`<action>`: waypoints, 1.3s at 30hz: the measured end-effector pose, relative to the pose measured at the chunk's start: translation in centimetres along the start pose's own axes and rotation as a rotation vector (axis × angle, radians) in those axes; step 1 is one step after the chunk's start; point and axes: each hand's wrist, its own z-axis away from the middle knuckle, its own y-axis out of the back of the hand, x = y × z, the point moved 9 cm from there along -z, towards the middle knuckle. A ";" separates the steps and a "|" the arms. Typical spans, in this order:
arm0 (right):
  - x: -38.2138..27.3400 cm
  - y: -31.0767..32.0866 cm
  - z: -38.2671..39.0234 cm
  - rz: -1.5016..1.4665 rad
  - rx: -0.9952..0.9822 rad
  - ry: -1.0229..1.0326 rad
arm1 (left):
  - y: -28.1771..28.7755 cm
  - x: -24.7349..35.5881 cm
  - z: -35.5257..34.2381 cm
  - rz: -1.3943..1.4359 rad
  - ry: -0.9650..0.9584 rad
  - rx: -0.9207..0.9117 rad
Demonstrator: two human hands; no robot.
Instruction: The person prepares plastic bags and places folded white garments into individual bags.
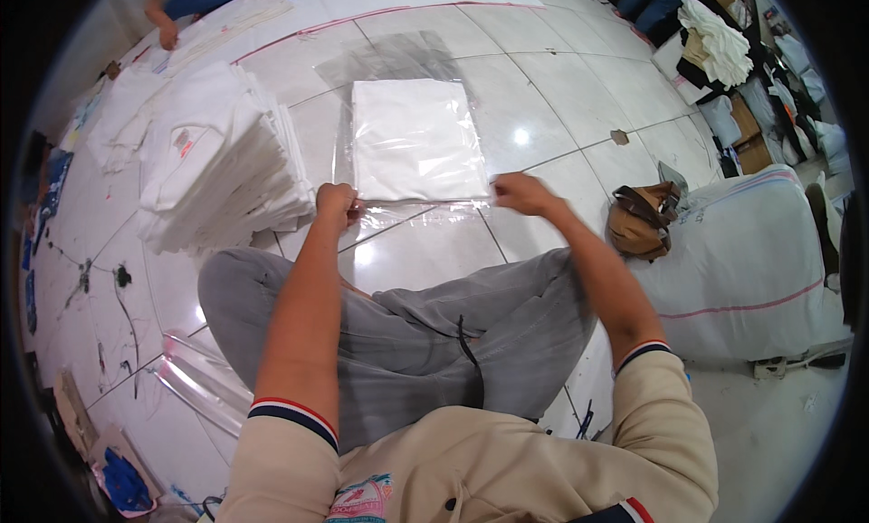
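Note:
A folded white garment (416, 138) lies flat on the tiled floor inside a clear plastic bag (389, 61). My left hand (337, 201) pinches the bag's near open edge at its left corner. My right hand (520, 193) pinches the same edge at the right corner. The loose plastic flap stretches between the two hands. I sit on the floor with my legs in grey trousers folded below the bag.
A tall stack of folded white garments (217, 161) stands at the left. Empty clear bags (204, 383) lie by my left knee. A brown bag (641, 220) leans on a large white sack (751, 269) at the right. Another person's hands (167, 34) work at the far left.

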 end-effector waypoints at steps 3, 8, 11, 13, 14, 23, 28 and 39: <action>13.6 2.6 12.6 0.310 -0.064 -0.436 | 0.0 0.0 -0.6 -0.030 -0.027 0.033; 19.0 -3.0 28.5 0.549 -0.948 -0.560 | 0.1 -0.1 -1.5 -0.061 -0.063 0.085; 14.1 -3.5 21.4 0.288 -0.739 -0.216 | 0.0 -0.5 -1.8 -0.060 -0.044 0.048; 14.9 -1.3 17.8 -0.565 -0.339 -0.703 | 0.0 -0.6 -1.9 -0.149 -0.033 0.034; 15.1 -0.4 15.8 -0.318 -0.330 -0.751 | 0.2 -0.3 -1.8 -0.156 -0.051 0.035; 5.5 0.7 -2.2 -0.329 0.156 -0.475 | -0.5 1.0 -0.8 -0.223 -0.178 -0.021; 5.5 -2.9 -3.3 -0.491 0.227 -0.587 | -0.9 1.2 -0.9 -0.239 -0.162 -0.014; 5.4 -5.8 -2.4 -1.391 0.093 -0.682 | -3.1 0.0 0.0 -0.100 0.096 -0.166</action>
